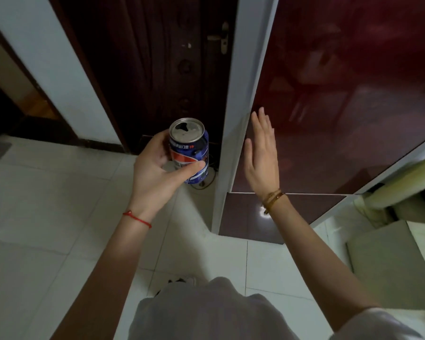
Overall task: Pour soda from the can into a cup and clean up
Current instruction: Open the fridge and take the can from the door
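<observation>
Left hand (157, 168) grips the opened soda can (190, 149) upright. Right hand (261, 155), fingers straight, holds nothing beside the dark red cabinet door (341, 94).

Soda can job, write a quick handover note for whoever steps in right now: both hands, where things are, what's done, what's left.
Left hand: grips the soda can upright, thumb across its front, held over the tiled floor.
Right hand: flat, fingers straight, at the glossy red fridge door, holding nothing.
Done: the can is already open; whether it still holds soda cannot be told.
Not in view: any cup or bin.
Left: judging by this, pour if not yet done, then dispose of the can and tidy up.
</observation>
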Demonstrator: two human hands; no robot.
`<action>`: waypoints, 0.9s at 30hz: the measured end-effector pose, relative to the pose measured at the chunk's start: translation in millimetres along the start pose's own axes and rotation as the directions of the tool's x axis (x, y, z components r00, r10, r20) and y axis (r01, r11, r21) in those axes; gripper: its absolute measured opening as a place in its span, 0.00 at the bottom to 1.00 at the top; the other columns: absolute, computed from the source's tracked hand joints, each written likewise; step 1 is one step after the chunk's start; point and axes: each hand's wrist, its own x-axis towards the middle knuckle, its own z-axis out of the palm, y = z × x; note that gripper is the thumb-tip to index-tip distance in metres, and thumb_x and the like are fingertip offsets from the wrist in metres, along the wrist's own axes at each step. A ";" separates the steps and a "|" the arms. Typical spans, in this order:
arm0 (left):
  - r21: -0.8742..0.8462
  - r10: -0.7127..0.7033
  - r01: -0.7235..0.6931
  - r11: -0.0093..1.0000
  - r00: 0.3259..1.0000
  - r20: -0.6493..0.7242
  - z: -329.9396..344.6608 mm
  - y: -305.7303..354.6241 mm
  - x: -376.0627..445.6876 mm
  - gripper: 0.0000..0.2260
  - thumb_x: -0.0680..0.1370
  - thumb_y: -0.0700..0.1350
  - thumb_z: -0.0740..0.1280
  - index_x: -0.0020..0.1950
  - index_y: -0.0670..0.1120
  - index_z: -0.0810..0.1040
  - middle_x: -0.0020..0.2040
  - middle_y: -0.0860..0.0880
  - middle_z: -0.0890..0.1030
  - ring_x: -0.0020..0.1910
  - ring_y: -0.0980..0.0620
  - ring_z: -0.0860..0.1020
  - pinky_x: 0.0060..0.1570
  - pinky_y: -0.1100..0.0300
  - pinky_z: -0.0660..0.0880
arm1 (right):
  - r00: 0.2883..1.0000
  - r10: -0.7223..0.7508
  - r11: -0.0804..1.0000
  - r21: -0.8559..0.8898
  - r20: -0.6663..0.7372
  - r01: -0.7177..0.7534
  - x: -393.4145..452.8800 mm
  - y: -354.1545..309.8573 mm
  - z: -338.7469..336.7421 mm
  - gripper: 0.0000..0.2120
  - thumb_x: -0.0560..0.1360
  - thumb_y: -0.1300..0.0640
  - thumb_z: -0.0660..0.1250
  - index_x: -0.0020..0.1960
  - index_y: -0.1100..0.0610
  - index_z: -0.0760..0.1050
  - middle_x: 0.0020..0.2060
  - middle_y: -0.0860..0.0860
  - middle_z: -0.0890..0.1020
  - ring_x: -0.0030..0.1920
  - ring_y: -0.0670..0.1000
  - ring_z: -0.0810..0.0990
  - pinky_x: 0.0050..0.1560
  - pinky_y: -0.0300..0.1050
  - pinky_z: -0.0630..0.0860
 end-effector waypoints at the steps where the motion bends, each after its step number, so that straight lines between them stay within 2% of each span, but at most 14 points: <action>1: 0.001 0.006 -0.006 1.000 1.000 0.020 -2.3 -1.1 8.5 0.29 0.64 0.35 0.80 0.63 0.43 0.76 0.58 0.51 0.82 0.57 0.56 0.81 0.56 0.64 0.75 | 1.000 0.019 1.000 -0.008 0.001 -0.019 5.7 0.6 4.9 0.24 0.84 0.58 0.51 0.79 0.57 0.54 0.79 0.51 0.53 0.79 0.49 0.48 0.78 0.56 0.51; 7: -0.011 0.007 -0.006 1.000 0.988 0.151 -19.5 -10.4 55.8 0.30 0.65 0.34 0.80 0.64 0.44 0.75 0.58 0.54 0.81 0.57 0.61 0.80 0.53 0.70 0.74 | 0.991 0.136 0.989 -0.063 -0.002 -0.136 37.9 2.6 32.5 0.24 0.84 0.56 0.50 0.79 0.55 0.52 0.80 0.49 0.50 0.79 0.49 0.46 0.78 0.56 0.49; 10: -0.031 0.008 -0.001 1.000 0.980 0.201 -24.9 -15.6 71.7 0.29 0.65 0.33 0.79 0.61 0.49 0.75 0.56 0.57 0.80 0.55 0.65 0.79 0.49 0.73 0.74 | 0.984 0.177 0.981 -0.084 -0.016 -0.177 50.3 2.0 41.1 0.24 0.83 0.56 0.50 0.79 0.55 0.53 0.80 0.50 0.50 0.79 0.50 0.47 0.78 0.57 0.49; 16: -0.030 0.004 0.004 1.000 0.958 0.285 -32.8 -26.9 96.4 0.30 0.65 0.35 0.80 0.63 0.50 0.75 0.57 0.56 0.80 0.57 0.62 0.79 0.51 0.73 0.74 | 0.975 0.220 0.969 -0.108 -0.033 -0.222 53.2 -3.2 45.4 0.24 0.84 0.54 0.50 0.79 0.53 0.53 0.80 0.49 0.51 0.79 0.50 0.48 0.78 0.57 0.48; 21: -0.037 0.008 0.005 0.999 0.938 0.347 -26.3 -30.1 103.0 0.30 0.65 0.35 0.79 0.64 0.48 0.74 0.59 0.55 0.80 0.59 0.61 0.79 0.51 0.73 0.74 | 0.955 0.280 0.958 -0.037 -0.101 -0.285 50.4 -11.6 38.3 0.22 0.84 0.54 0.52 0.77 0.55 0.59 0.78 0.50 0.59 0.79 0.50 0.53 0.77 0.53 0.56; 24: -0.048 0.010 0.008 0.999 0.926 0.377 -16.3 -31.6 102.6 0.30 0.65 0.36 0.80 0.65 0.48 0.75 0.59 0.55 0.81 0.58 0.61 0.79 0.52 0.71 0.74 | 0.909 0.403 0.915 0.033 -0.108 -0.402 36.7 -20.1 35.8 0.21 0.84 0.55 0.53 0.76 0.57 0.63 0.76 0.51 0.65 0.78 0.49 0.57 0.76 0.42 0.56; 27: -0.057 0.008 0.017 0.998 0.914 0.406 -3.8 -34.4 98.7 0.30 0.64 0.36 0.80 0.64 0.48 0.75 0.58 0.54 0.81 0.58 0.59 0.80 0.55 0.68 0.74 | 0.847 0.527 0.847 0.124 -0.069 -0.516 13.1 -32.2 31.0 0.19 0.84 0.55 0.54 0.73 0.58 0.67 0.72 0.51 0.71 0.73 0.48 0.66 0.72 0.37 0.61</action>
